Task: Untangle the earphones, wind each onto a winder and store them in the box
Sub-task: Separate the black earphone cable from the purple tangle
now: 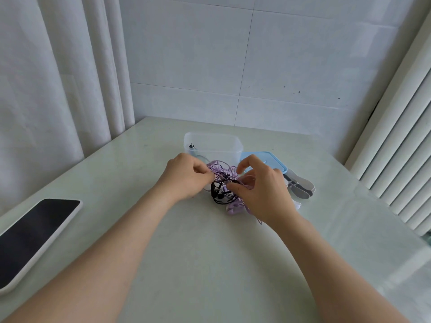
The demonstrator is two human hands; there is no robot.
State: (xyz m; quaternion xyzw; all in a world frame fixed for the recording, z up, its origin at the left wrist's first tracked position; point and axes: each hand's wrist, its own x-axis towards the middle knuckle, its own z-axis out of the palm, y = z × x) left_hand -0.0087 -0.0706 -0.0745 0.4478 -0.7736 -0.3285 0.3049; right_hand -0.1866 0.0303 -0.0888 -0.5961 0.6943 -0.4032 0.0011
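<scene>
Both pinch purple cord: L hand, R hand; black cord tangled.

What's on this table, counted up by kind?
Phone: 1
Clear box: 1
Blue lid: 1
Tangle of earphones, purple and black cords: 1
Stack of winders, pieces too overlapped to count: 1
Total: 5

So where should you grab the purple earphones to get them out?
Probably by the purple end piece lying at the near edge of the tangle, coming from above on the near side. It pokes clear of the black cord, while the loops further back look knotted together.
</scene>
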